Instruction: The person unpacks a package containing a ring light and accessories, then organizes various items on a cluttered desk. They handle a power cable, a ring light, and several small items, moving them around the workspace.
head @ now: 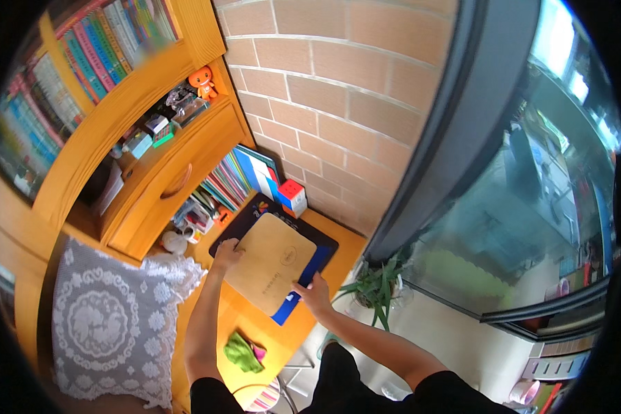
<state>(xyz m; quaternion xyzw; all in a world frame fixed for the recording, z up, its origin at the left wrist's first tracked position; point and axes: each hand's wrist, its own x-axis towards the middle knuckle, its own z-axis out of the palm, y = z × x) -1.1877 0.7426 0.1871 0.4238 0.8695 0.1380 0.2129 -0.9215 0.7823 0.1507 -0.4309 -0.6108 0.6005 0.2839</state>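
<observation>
A tan, kraft-coloured flat folder or board [274,259] with a round printed mark and writing lies at a slant before me. Beneath it, a flat blue sheet or folder [284,313] shows along the right and lower edges. My left hand [227,252] grips the tan piece at its left edge. On the opposite side my right hand [314,296] pinches the stack, with the thumb on top near the blue border and the other fingers partly hidden. Behind and below them is a black flat mat or case [261,204] with a coloured logo.
A red, white and blue box [292,197] stands by the brick wall [321,114]. Upright books [227,181] fill the shelf under a wooden drawer [173,183]. A green cloth item [243,353] lies on the wooden desk [269,344]. Right are a potted plant [375,290] and glass door [476,233].
</observation>
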